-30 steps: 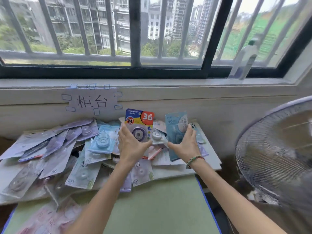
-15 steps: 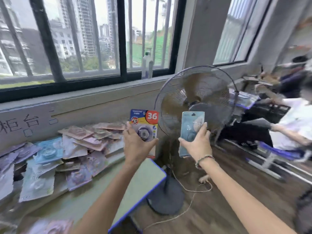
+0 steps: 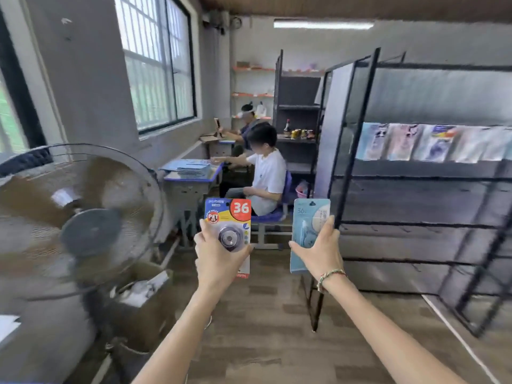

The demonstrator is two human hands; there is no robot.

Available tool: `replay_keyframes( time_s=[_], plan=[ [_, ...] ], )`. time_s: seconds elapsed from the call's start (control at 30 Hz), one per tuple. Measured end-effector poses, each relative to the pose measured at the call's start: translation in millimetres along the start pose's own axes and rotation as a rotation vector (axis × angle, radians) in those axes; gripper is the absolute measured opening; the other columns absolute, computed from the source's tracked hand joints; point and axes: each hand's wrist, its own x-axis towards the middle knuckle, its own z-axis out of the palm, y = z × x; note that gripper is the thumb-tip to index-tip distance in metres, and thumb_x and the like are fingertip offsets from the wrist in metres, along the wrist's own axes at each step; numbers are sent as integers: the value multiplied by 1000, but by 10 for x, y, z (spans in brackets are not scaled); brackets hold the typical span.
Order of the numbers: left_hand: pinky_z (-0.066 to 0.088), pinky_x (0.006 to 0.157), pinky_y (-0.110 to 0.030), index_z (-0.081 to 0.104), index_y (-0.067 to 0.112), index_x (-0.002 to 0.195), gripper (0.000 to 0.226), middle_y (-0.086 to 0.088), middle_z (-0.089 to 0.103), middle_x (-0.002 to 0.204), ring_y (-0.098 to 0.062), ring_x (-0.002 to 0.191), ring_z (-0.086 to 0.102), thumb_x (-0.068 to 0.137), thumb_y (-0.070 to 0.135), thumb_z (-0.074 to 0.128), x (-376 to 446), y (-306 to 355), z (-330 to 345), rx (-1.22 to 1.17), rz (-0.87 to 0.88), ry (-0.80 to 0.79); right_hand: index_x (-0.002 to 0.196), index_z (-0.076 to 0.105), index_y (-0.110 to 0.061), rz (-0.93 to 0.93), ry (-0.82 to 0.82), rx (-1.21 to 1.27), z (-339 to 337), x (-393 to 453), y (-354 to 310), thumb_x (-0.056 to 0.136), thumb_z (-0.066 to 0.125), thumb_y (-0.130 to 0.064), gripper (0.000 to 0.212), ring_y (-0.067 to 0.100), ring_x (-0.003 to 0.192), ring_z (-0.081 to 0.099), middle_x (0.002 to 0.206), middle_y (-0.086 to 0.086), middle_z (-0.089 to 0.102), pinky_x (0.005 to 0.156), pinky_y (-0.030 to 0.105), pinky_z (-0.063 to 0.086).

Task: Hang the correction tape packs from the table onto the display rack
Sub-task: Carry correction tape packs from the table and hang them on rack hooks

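My left hand [image 3: 217, 257] grips a blue, yellow and red correction tape pack [image 3: 231, 214] marked 36, held upright in front of me. My right hand [image 3: 321, 252] grips a pale blue correction tape pack [image 3: 309, 217], also upright. The black wire display rack [image 3: 415, 173] stands to the right, ahead of my right hand. A row of several hanging packs [image 3: 432, 144] fills its upper rail. The table with the loose packs is out of view.
A standing fan [image 3: 80, 217] is close on the left, with a cardboard box [image 3: 144, 295] at its base. Two people sit at desks [image 3: 191, 173] ahead by the window. Dark shelving [image 3: 297, 112] stands behind them. Wooden floor lies between me and the rack.
My view has swung right, from the table and window past the fan to the display rack. Both hands have kept hold of their packs and carried them along.
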Motion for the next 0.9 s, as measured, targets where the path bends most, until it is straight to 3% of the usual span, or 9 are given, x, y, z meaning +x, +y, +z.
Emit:
replay_keyframes(
  time_s=[0.17, 0.5, 0.9],
  plan=[
    [43, 97, -49, 22, 10, 142, 110, -13, 42, 128, -25, 119, 35, 59, 42, 87, -180, 759, 1380, -111, 101, -183, 150, 2, -10, 148, 153, -62, -1024, 526, 1077, 74, 76, -46, 112, 30, 119, 46, 131, 13, 37, 85, 40, 48],
    [44, 95, -47, 20, 10, 144, 112, -12, 41, 125, -27, 116, 41, 60, 44, 86, -803, 2133, 3508, -192, 239, -441, 151, -2, -9, 357, 378, -195, -2775, 970, 2678, 77, 74, -44, 111, 33, 119, 46, 136, 16, 32, 88, 40, 44],
    [44, 92, -55, 27, 15, 135, 105, -4, 42, 117, -26, 111, 48, 55, 53, 83, -1164, 3038, 5483, -185, 303, -664, 150, 2, -11, 543, 516, -222, -3602, 1559, 4129, 74, 75, -47, 111, 32, 112, 50, 130, 13, 34, 82, 38, 49]
  ],
)
